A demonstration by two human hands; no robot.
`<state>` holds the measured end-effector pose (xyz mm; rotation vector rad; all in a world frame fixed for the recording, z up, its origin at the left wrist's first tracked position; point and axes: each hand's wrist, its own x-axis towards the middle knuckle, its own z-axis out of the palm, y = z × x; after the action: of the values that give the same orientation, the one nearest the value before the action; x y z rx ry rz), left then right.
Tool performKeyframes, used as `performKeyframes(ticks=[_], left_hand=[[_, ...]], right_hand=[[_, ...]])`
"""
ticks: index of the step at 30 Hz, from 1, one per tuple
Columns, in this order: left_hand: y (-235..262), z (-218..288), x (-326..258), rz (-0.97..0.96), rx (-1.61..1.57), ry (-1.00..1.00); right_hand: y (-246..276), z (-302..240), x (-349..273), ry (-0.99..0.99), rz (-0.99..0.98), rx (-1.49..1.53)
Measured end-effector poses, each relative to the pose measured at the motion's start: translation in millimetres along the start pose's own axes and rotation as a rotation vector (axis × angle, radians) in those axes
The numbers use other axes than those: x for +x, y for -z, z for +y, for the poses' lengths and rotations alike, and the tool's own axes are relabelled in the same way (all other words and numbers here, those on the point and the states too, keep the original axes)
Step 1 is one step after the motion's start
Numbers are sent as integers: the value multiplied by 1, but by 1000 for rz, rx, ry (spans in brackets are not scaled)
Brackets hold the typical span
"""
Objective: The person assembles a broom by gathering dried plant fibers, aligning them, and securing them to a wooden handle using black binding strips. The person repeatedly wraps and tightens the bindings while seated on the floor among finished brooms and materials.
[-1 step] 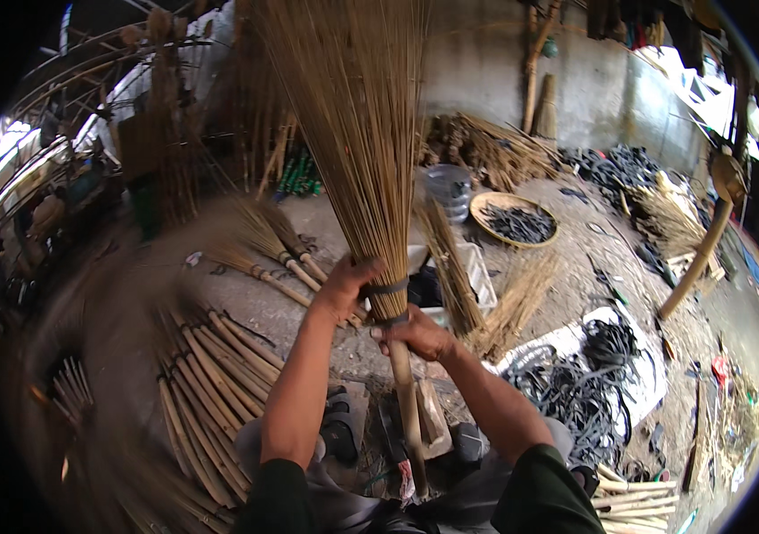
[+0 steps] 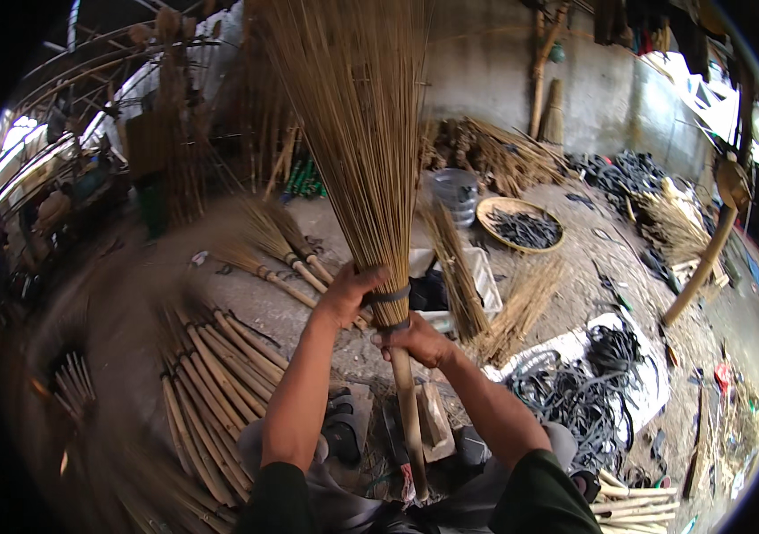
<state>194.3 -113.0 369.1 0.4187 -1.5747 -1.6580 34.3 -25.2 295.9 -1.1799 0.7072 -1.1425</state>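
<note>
A long stick broom (image 2: 366,191) stands upright in front of me, its stiff brown bristles fanning out upward past the top edge. My left hand (image 2: 350,292) grips the base of the bristles from the left, close to the upper dark rubber band (image 2: 390,295). Just lower, my right hand (image 2: 419,341) closes around the top of the wooden handle (image 2: 408,409) at a second dark band. The handle runs down between my knees. Next to its lower end is a wooden block (image 2: 434,423).
Several finished brooms (image 2: 219,378) lie at the left, handles toward me. At right, black rubber strips (image 2: 575,392) cover a white sheet (image 2: 651,383). Beyond are a white crate (image 2: 486,276), loose bristle bundles (image 2: 526,298) and a round basket (image 2: 562,233) of dark strips. A wooden mallet (image 2: 709,249) leans far right.
The whole view has shifted very slightly. Both hands keep the same hold on the broom.
</note>
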Motion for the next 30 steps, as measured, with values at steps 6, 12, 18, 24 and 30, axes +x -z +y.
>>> performKeyframes(ticks=[6, 12, 18, 24, 30], left_hand=[[14, -32, -40, 300, -2, -57], [35, -40, -59, 308, -26, 35], [40, -46, -64, 398, 91, 11], [45, -65, -70, 580, 162, 156], [71, -65, -91, 464, -48, 92]], right_hand=[[-35, 55, 19, -32, 191, -136], [-51, 82, 26, -120, 285, -165], [-60, 100, 33, -11, 322, -319], [-87, 112, 29, -68, 496, -476], [-86, 126, 18, 29, 427, -670]])
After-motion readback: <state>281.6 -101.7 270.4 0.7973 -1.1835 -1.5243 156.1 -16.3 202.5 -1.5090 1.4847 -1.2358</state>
